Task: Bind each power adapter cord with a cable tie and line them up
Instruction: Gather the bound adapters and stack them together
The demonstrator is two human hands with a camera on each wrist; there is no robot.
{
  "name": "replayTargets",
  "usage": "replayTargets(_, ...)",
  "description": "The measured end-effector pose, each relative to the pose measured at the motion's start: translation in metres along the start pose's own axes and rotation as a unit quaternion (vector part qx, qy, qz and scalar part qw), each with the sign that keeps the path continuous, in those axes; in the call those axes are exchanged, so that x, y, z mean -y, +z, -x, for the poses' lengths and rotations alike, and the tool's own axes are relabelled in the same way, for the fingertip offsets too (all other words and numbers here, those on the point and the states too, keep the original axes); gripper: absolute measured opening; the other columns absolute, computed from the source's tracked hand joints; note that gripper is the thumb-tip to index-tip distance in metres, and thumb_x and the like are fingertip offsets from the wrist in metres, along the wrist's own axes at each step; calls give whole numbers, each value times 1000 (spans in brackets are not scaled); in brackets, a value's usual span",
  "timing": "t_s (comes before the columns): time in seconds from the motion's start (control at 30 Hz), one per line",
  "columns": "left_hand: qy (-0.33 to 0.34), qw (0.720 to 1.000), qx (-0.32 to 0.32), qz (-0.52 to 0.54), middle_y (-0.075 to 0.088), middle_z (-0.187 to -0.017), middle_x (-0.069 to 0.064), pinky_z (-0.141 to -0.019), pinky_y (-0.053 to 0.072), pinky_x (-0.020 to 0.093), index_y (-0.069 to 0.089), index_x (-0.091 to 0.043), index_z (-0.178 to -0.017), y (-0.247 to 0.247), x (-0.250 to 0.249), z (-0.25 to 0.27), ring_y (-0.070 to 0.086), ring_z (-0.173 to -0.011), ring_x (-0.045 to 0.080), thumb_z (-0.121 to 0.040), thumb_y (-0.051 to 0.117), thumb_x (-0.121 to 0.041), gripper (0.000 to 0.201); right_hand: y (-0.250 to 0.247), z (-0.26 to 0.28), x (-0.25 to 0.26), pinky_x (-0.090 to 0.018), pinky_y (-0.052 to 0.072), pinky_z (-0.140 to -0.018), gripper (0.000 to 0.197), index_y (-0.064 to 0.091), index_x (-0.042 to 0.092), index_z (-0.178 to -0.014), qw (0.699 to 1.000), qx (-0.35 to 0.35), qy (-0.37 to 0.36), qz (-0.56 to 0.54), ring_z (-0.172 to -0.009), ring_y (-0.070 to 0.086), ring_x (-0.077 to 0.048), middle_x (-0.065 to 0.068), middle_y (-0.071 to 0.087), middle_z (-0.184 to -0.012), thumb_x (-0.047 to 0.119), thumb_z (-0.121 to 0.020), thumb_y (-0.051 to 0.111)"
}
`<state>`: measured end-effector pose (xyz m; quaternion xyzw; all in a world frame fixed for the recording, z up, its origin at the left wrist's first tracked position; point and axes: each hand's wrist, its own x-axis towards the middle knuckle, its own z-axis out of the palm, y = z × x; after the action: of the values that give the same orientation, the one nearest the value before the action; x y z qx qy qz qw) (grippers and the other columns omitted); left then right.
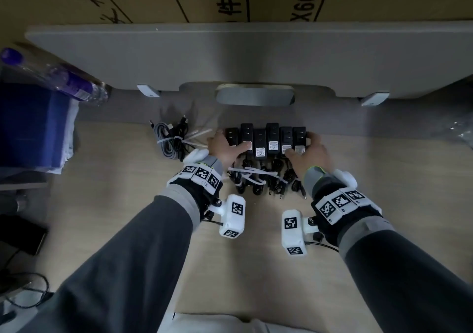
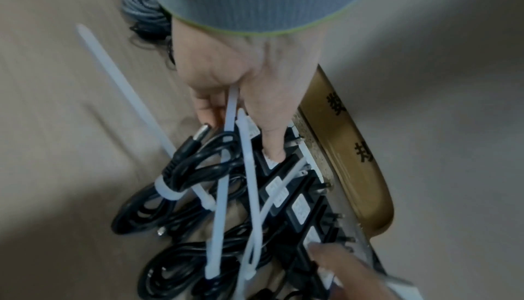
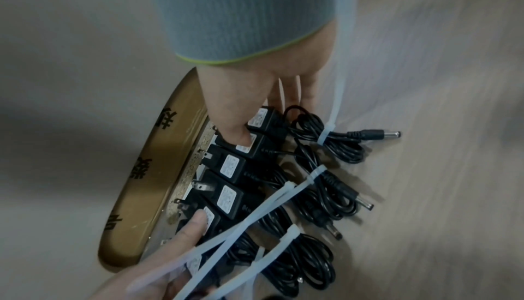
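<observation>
Several black power adapters point(image 1: 266, 140) lie side by side in a row at the back of the wooden table point(image 1: 122, 191). Their coiled cords point(image 1: 261, 181), each bound with a white cable tie point(image 3: 314, 175), trail toward me. My left hand point(image 1: 231, 142) holds the left end of the row, its thumb pressing on the second adapter's label and its fingers on the outer side. My right hand point(image 1: 300, 144) mirrors it at the right end, thumb on a label and fingers over the outermost adapter. In the wrist views the adapters point(image 2: 300, 208) point(image 3: 229, 168) lie between both thumbs.
A bundle of grey and black cables point(image 1: 169, 140) with spare white ties point(image 1: 199, 136) lies left of the row. A grey panel point(image 1: 256, 56) and a cable cutout point(image 1: 254, 97) close the back. A plastic bottle point(image 1: 58, 76) rests on a blue box point(image 1: 30, 127) at the left.
</observation>
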<state>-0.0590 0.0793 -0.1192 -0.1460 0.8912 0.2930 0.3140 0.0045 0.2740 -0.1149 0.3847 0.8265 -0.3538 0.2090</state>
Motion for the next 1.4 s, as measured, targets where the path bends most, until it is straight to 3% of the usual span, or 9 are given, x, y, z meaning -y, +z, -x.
replayTargets(0.23, 24, 1000, 3, 0, 70, -109, 0, -85, 55, 37, 60, -14, -118, -3, 9, 5, 67, -97, 20, -71, 75, -56, 65, 3, 9, 4, -30, 36, -76, 80, 7, 38, -156, 1000, 9, -10, 0, -108, 59, -37, -19, 53, -132, 29, -95, 59)
replayTargets(0.4, 48, 998, 29, -26, 67, -109, -2, -88, 52, 35, 56, -12, -120, -8, 2, 4, 65, -99, 20, -79, 77, -40, 54, 1, 14, -4, -29, 36, -78, 78, 11, 36, -156, 1000, 20, 0, 10, -112, 58, -36, -19, 55, -133, 32, -95, 59)
replayTargets(0.53, 37, 997, 44, -52, 50, -132, 14, -96, 48, 43, 11, -20, -154, -4, -15, 6, 55, -116, 33, -78, 79, -30, 102, -1, 12, -3, -36, 44, -84, 79, 11, 35, -155, 999, 9, -7, 40, -109, 60, -37, -17, 57, -131, 39, -92, 58)
replayTargets(0.63, 93, 988, 83, -93, 23, -150, 18, -104, 42, 48, -17, -37, -152, -1, -22, 5, 39, -134, 40, -76, 81, -36, 123, -5, 8, 1, -35, 40, -74, 79, 12, 41, -153, 992, 2, -44, 114, -91, 58, -35, -15, 47, -126, 47, -88, 56)
replayTargets(0.73, 133, 971, 121, -158, 1, -160, 16, -109, 36, 48, -5, -42, -153, 0, -22, 2, 21, -146, 37, -82, 76, -35, 108, -3, 3, 2, -35, 44, -72, 73, 14, 48, -148, 985, 17, -85, 149, -81, 55, -31, -12, 37, -131, 48, -87, 54)
replayTargets(0.93, 136, 964, 140, -179, 37, -135, 13, -93, 44, 42, 29, -36, -141, -3, -26, -9, 53, -117, 38, -80, 77, -33, 78, -1, -5, 1, -45, 52, -89, 73, 10, 56, -145, 971, 56, -136, 190, -106, 59, -40, -9, 35, -143, 50, -84, 50)
replayTargets(1.07, 171, 955, 162, -179, 32, -135, 4, -94, 41, 26, 19, -28, -149, -6, -26, -6, 50, -118, 25, -73, 84, -35, 101, -11, -5, 2, -43, 49, -94, 104, 5, 53, -147, 956, 89, -172, 221, -112, 59, -39, -10, 24, -150, 53, -68, 73)
replayTargets(1.13, 186, 947, 141, -219, 22, -145, 12, -96, 45, 36, 12, -36, -152, -5, -24, -2, 50, -122, 37, -65, 88, -38, 115, -10, -3, 5, -45, 50, -94, 109, 6, 51, -147, 947, 92, -187, 244, -113, 59, -41, -10, 17, -154, 42, -67, 80)
replayTargets(1.4, 209, 936, 138, -246, 35, -137, 10, -84, 47, 36, 25, -45, -144, -1, -22, -3, 58, -110, 37, -70, 82, -35, 95, -7, -17, 20, -44, 52, -89, 91, 23, 44, -143, 942, 107, -177, 263, -103, 62, -40, -11, 38, -140, 26, -74, 79)
